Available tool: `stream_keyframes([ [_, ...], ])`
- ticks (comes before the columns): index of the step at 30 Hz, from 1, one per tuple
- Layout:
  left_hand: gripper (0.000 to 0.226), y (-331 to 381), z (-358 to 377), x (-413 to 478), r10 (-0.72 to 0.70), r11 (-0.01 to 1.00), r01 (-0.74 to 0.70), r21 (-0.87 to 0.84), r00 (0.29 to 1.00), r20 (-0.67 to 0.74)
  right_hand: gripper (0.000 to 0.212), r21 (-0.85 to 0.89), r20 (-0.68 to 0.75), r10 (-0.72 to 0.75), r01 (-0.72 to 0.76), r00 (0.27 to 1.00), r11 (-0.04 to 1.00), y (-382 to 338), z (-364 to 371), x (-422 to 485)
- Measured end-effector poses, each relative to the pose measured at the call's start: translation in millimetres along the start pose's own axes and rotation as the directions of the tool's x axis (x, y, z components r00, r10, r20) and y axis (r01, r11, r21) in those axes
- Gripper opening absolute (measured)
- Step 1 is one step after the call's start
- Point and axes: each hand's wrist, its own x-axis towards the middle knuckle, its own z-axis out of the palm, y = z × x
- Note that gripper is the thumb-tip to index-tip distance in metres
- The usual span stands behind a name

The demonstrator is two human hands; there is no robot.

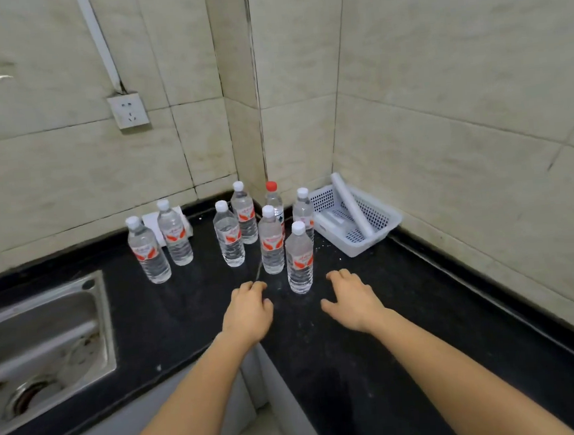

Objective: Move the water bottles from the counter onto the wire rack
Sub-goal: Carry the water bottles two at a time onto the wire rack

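Surface (375, 347): black stone running into a tiled corner; every bottle stands on it, and no wire rack shows in this view.
Sink (48, 339): one, steel, set in at the left, well apart from the hands.
Basket (387, 225): one, white and perforated, holding white rolls, just beside the bottles.
Water bottles (271, 242): they look full, so probably weighty; the thin clear plastic should give under a squeeze and may be slick, so grip round the labelled middle (not the cap). Eight upright: seven white-capped, plus one Red-capped bottle (274, 201) at the back.
Left hand (251, 309): fingers loosely curled, holding nothing.
Right hand (353, 298): fingers spread, empty.
Nearest bottle (299, 257): between the two hands, touched by neither.
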Motion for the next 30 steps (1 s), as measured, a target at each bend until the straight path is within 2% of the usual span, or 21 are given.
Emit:
stream_keyframes([
  [6,0.041,-38,-8,88,0.068,0.997,-0.066,-0.026,0.996,0.058,0.059,0.115,-0.087,0.033,-0.023,0.996,0.993,-29,2,74],
  [11,0.029,-52,-30,167,0.198,0.975,-0.193,-0.111,0.979,0.037,0.063,0.173,-0.197,0.147,-0.113,0.969,0.978,-47,-12,124],
  [17,0.046,-47,-44,235,0.354,0.909,-0.356,-0.219,0.934,-0.05,0.064,0.123,-0.175,0.205,-0.185,0.963,0.975,-51,-13,158],
  [20,0.055,-45,-49,261,0.514,0.843,-0.504,-0.185,0.858,0.005,0.058,0.059,-0.167,0.192,-0.185,0.967,0.981,-50,-9,169],
  [23,0.059,-41,-54,278,0.679,0.733,-0.67,-0.122,0.71,0.187,0.053,0.019,-0.177,0.176,-0.176,0.968,0.984,-50,-8,171],
  [25,0.057,-39,-57,287,0.7,0.697,-0.712,-0.082,0.651,0.293,0.048,0.01,-0.193,0.165,-0.167,0.967,0.986,-51,-7,172],
  [30,0.054,-28,-63,300,0.709,0.624,-0.78,0.048,0.591,0.385,0.033,-0.042,-0.225,0.15,-0.164,0.963,0.986,-54,-4,168],
])
